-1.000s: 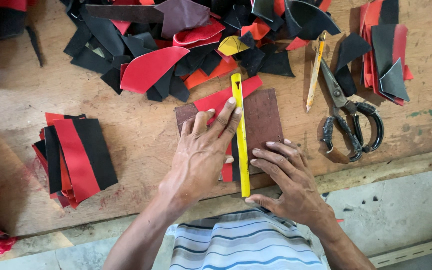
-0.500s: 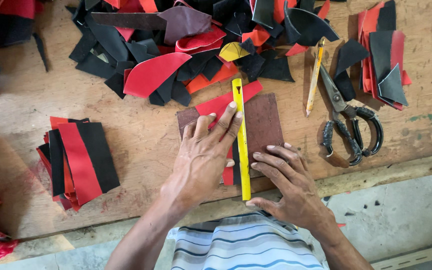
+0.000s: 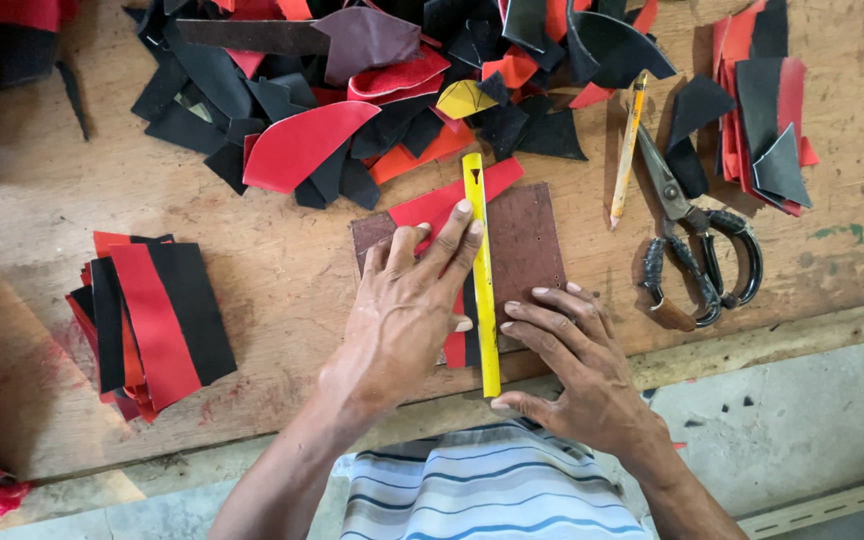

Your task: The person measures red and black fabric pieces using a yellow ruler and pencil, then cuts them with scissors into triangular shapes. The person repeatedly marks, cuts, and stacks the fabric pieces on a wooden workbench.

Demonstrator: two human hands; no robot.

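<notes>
Two hands flat on the work. Left hand spread, fingers pinning the yellow ruler along a red leather strip on the brown cutting board, mid-bench. Right hand open, fingertips touching the ruler's lower edge; grips nothing. Judgement: keep pressure even along the ruler so the strip cannot creep. Scissors lie well apart.

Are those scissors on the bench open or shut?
Shut: the scissors lie flat with blades together in one point and the two handle loops side by side.
</notes>
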